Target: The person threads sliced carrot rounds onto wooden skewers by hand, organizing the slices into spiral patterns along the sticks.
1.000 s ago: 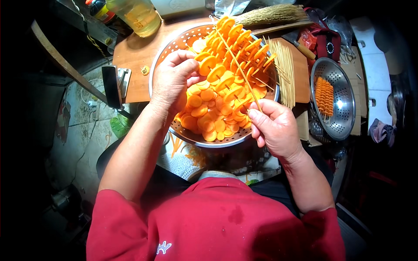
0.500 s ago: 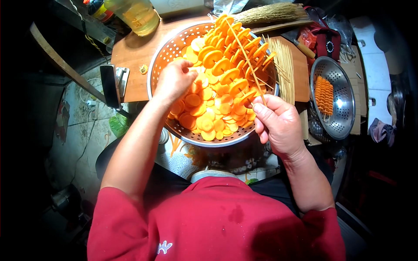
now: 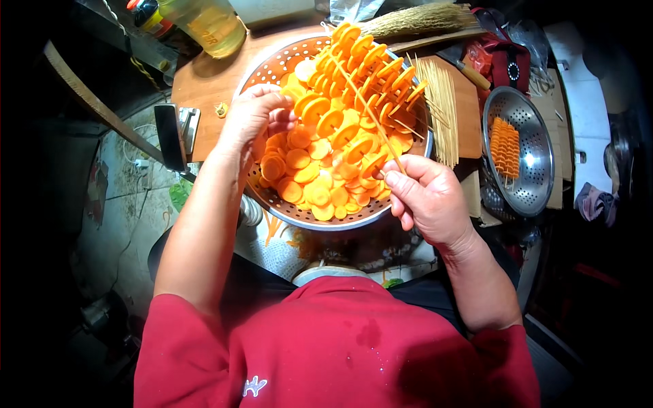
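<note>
A wide colander in front of me holds a heap of thin round carrot slices. My right hand, at its right rim, pinches the near ends of thin wooden skewers. One skewer shows as a long bare stick slanting up and left; another carries a row of spaced carrot slices toward my left hand. My left hand is over the left rim, fingers curled at the row's far end; what they hold is hidden. More loaded skewers lie across the colander's far right side.
Bare skewers lie in a bundle right of the colander. A smaller metal colander with finished carrot skewers stands farther right. A phone on a stand, a jug of yellowish liquid and a straw brush surround the wooden board.
My left hand has drawn back slightly left, its fingers more curled. The right hand's slice-laden skewer has swung lower and left, its far end nearer my left fingers.
</note>
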A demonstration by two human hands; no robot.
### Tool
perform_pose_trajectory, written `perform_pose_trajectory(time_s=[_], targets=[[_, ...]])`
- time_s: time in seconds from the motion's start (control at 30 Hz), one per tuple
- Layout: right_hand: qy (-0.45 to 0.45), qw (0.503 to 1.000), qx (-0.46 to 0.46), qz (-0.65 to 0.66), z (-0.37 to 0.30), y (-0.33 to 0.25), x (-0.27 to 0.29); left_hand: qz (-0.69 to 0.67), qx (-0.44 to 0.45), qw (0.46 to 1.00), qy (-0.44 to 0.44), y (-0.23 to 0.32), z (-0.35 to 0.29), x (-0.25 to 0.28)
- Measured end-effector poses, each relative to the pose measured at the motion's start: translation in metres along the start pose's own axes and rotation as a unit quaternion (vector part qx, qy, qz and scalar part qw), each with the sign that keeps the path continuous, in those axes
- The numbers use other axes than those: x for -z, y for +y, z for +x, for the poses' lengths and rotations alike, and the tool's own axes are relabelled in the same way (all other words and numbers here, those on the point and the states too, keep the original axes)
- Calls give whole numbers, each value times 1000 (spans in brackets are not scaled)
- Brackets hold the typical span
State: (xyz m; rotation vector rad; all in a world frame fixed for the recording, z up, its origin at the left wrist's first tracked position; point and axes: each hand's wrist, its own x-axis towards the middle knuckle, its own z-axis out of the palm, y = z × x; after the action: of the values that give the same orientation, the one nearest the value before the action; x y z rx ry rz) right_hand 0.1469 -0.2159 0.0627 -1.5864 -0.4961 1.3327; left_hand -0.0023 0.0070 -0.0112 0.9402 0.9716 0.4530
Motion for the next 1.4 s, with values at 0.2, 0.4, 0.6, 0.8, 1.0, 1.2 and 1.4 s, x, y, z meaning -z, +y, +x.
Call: perform_pose_trajectory(time_s=[0.2,0.4,0.6,0.8,1.0,1.2,1.4], targets=[[-19,999,0,-30,1,0,-5,-94,-16,995,40,13,-9,-1],[-16,999,-5,-32,2,0,-7,-92,-37,994,49,14,-12,-2],[0,1000,11,-21,0,9,-9,-74,-60,994,52,7,-12,-9],[6,1000,19,-13,-2,13,-11,-93,-76,992,48,2,-21,-20],[10,1000,25,-2,-1,11,-14,-110,-100,988,45,-3,-20,-21],[-13,999,27,-18,2,12,-8,-76,-93,993,23,1,-23,-20],[23,999,39,1,1,4,-9,-70,-108,992,4,3,-16,-16]])
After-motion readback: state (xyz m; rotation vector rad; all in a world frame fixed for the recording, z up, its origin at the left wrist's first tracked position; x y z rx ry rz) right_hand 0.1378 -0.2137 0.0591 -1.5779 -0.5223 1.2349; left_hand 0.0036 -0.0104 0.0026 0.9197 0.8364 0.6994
